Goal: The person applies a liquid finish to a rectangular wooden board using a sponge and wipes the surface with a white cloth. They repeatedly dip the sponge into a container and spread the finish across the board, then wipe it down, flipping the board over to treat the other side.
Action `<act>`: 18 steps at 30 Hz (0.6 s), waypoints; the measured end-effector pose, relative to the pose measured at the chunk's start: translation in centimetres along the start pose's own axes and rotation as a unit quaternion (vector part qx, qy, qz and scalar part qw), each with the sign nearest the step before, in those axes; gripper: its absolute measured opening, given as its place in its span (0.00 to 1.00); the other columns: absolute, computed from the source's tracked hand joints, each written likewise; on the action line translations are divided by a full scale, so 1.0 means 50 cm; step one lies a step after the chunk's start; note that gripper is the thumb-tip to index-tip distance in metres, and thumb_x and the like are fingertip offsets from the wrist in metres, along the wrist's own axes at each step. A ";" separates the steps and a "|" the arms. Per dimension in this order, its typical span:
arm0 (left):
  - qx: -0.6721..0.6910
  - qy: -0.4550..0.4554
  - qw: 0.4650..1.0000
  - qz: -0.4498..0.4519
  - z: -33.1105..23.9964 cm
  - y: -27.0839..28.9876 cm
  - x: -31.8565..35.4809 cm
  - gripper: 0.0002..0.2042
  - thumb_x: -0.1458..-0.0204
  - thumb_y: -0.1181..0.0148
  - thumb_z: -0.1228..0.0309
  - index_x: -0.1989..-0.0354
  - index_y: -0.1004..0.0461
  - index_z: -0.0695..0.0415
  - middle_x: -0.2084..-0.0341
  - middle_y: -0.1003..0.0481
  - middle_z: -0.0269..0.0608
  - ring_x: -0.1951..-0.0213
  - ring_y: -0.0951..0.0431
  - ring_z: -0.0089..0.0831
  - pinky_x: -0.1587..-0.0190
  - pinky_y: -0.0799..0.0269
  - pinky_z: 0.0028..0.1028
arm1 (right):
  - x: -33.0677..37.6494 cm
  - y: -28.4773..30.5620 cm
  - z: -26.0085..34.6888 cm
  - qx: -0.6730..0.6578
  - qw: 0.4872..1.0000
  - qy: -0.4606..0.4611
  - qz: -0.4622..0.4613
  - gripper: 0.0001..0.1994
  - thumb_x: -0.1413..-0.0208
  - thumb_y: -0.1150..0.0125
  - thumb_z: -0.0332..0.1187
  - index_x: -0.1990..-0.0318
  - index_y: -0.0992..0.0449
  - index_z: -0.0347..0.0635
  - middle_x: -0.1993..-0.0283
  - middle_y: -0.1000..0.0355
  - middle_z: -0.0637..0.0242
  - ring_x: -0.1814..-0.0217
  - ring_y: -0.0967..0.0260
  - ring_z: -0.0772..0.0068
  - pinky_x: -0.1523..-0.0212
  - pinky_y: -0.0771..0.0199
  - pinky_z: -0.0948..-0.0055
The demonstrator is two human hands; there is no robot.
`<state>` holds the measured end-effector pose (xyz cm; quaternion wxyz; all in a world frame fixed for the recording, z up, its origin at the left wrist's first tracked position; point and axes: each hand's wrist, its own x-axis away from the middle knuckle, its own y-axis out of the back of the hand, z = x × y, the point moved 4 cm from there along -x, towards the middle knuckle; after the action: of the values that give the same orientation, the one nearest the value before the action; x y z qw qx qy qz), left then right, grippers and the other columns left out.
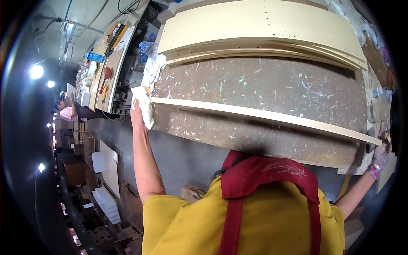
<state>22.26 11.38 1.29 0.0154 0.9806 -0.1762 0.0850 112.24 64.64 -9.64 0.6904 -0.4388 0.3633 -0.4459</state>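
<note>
A long, narrow wooden board [263, 115] stands on edge across the scuffed brown worktable [255, 80], spanning it from left to right. At its left end my left hand [137, 115] is closed around a white cloth [145, 109], against the board's end; the cloth hides most of the fingers. My right hand [381, 156], in a pinkish work glove, closes on the board's right end. Beyond it, a stack of pale wooden panels [221, 25] with small drilled holes lies along the far side of the table.
Another white cloth [154, 70] hangs at the table's left edge. A side bench [111, 76] at the left holds a red-handled tool [105, 78] and a blue box [95, 57]. Clutter lines the right edge. Farther left, another person [68, 111] holds a white panel.
</note>
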 end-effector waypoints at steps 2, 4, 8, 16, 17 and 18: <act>-0.024 -0.013 0.999 -0.031 0.011 0.018 -0.018 0.16 0.38 0.52 0.64 0.48 0.30 0.61 0.64 0.24 0.37 0.67 0.24 0.26 0.66 0.29 0.25 | -0.041 -0.102 -0.037 0.168 0.983 0.048 -0.052 0.24 0.35 0.58 0.35 0.35 0.46 0.33 0.35 0.43 0.55 0.35 0.43 0.61 0.34 0.43 0.65; -0.053 -0.004 0.997 -0.047 0.011 0.014 -0.026 0.17 0.38 0.54 0.64 0.47 0.31 0.63 0.62 0.25 0.39 0.63 0.24 0.27 0.61 0.29 0.26 | -0.069 -0.212 -0.123 0.304 0.946 0.063 -0.088 0.25 0.36 0.54 0.37 0.35 0.44 0.33 0.37 0.40 0.56 0.37 0.39 0.62 0.35 0.42 0.65; -0.055 -0.015 0.997 -0.048 0.010 0.012 -0.036 0.17 0.38 0.53 0.64 0.46 0.32 0.63 0.62 0.25 0.39 0.64 0.24 0.27 0.61 0.28 0.26 | -0.091 -0.346 -0.359 0.503 0.860 0.027 -0.077 0.27 0.37 0.50 0.43 0.36 0.41 0.37 0.42 0.35 0.62 0.44 0.34 0.69 0.43 0.38 0.70; -0.033 -0.004 0.999 0.013 0.029 -0.014 -0.005 0.20 0.37 0.54 0.65 0.38 0.42 0.54 0.53 0.29 0.42 0.58 0.24 0.32 0.59 0.25 0.29 | -0.068 -0.402 -0.440 0.633 0.769 0.000 -0.082 0.28 0.38 0.48 0.44 0.36 0.41 0.37 0.48 0.33 0.68 0.50 0.36 0.78 0.52 0.38 0.78; -0.041 -0.025 0.999 0.020 0.035 -0.018 -0.001 0.21 0.37 0.55 0.66 0.36 0.45 0.52 0.51 0.30 0.43 0.55 0.25 0.32 0.57 0.25 0.30 | -0.068 -0.406 -0.445 0.637 0.767 0.003 -0.083 0.28 0.38 0.48 0.44 0.36 0.41 0.37 0.48 0.33 0.69 0.50 0.36 0.78 0.52 0.38 0.78; -0.037 -0.042 0.998 0.022 0.031 -0.040 0.007 0.22 0.37 0.56 0.68 0.35 0.48 0.52 0.48 0.32 0.44 0.50 0.28 0.33 0.54 0.26 0.31 | -0.065 -0.414 -0.448 0.647 0.758 0.013 -0.082 0.29 0.39 0.48 0.44 0.36 0.41 0.37 0.48 0.33 0.68 0.49 0.36 0.79 0.52 0.38 0.79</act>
<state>23.54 13.03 -0.18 0.0424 0.9778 -0.2016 0.0372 85.00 56.85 2.12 0.7659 0.0905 -0.0401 -0.6353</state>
